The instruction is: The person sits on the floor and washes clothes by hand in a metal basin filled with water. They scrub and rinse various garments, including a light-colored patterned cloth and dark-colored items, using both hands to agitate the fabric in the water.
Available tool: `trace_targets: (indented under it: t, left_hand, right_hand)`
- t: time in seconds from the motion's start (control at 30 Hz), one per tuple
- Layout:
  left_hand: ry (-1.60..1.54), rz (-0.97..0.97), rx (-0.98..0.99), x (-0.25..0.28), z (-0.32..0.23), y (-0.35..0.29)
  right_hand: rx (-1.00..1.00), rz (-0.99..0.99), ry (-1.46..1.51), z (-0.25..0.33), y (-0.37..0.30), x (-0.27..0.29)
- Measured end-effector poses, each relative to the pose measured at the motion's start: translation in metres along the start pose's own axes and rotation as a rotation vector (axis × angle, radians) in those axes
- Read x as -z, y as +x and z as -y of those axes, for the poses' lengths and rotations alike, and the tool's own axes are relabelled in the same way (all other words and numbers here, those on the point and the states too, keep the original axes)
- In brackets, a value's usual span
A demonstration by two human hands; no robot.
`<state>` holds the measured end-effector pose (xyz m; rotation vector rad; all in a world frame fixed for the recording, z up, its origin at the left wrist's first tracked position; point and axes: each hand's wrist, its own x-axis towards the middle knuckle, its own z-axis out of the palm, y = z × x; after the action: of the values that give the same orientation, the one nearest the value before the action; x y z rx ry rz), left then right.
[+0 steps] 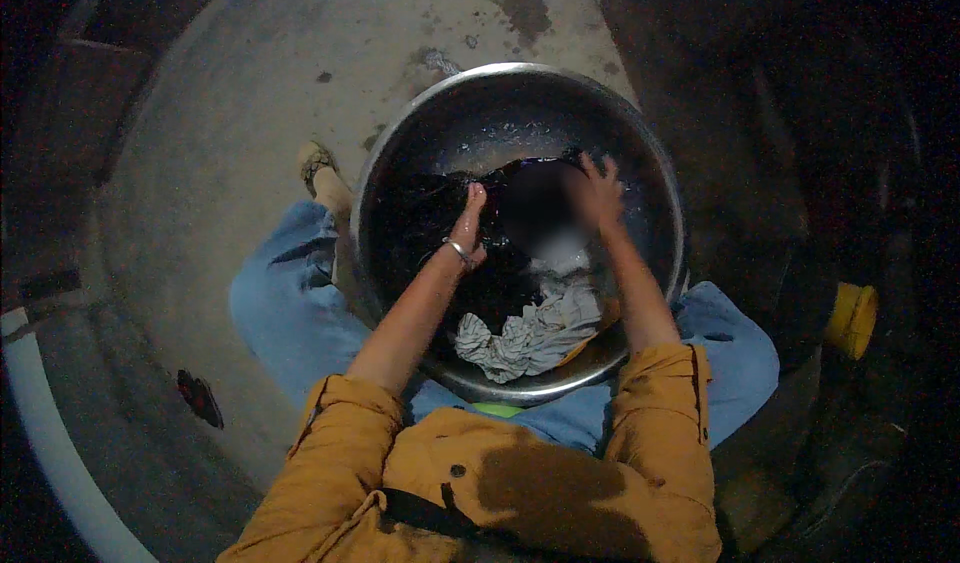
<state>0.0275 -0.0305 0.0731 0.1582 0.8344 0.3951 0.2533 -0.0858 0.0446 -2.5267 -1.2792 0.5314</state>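
A wide metal basin stands between my knees. Inside it spreads a dark, wet, shiny cloth. My left hand, with a bracelet at the wrist, is edge-on over this cloth, its fingers stretched out toward the far rim. On the right side of the basin, my right hand has its fingers spread beside the dark cloth; part of it is smeared. A blurred patch hides what lies between the hands. Nearer to me, a crumpled light striped cloth rests against the basin's near wall.
Damp spots mark the concrete floor around the basin. A yellow container stands at the far right in the dark. On the left lies a small dark reddish object, and a pale curved edge runs along the lower left.
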Motion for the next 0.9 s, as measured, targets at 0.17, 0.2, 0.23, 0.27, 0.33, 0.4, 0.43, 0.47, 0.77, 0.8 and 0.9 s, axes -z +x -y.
trace_targets:
  t: [0.17,0.2,0.23,0.27,0.33,0.4,0.43,0.47,0.77,0.8,0.9]
  left_hand:
    - [-0.064,0.017,-0.068,-0.029,-0.005,-0.005]
    - [-0.078,0.033,-0.107,-0.033,-0.013,-0.013]
    - [-0.102,-0.032,-0.087,-0.010,-0.013,0.003]
    - [-0.138,0.214,-0.026,0.004,-0.018,0.014]
    - [0.072,0.274,-0.162,0.034,-0.015,0.029]
    - [0.444,0.092,-0.382,0.071,0.007,0.060]
    - [0.544,0.145,-0.460,0.092,0.027,0.080]
    - [0.644,0.199,-0.540,0.108,0.044,0.096]
    - [0.045,0.006,-0.046,-0.013,0.007,0.003]
    - [0.020,0.039,-0.045,-0.010,0.000,-0.006]
    - [0.047,0.006,-0.070,-0.006,0.007,-0.003]
  right_hand:
    - [0.337,0.117,0.288,0.029,-0.018,-0.071]
    - [0.265,0.240,0.361,0.068,-0.036,-0.043]
    - [0.392,0.150,0.681,0.089,-0.061,-0.032]
    - [0.579,0.079,0.620,0.109,-0.076,-0.010]
    - [0.842,-0.054,0.582,0.139,-0.100,0.007]
    - [0.835,-0.051,0.578,0.147,-0.102,0.006]
    - [0.850,-0.098,0.498,0.140,-0.094,-0.009]
    - [0.866,-0.145,0.419,0.128,-0.077,-0.024]
    - [-0.134,-0.040,-0.057,0.001,0.008,0.000]
    - [-0.243,-0.017,-0.143,0.030,-0.013,0.048]
    - [0.178,-0.046,-0.070,-0.004,-0.012,-0.011]
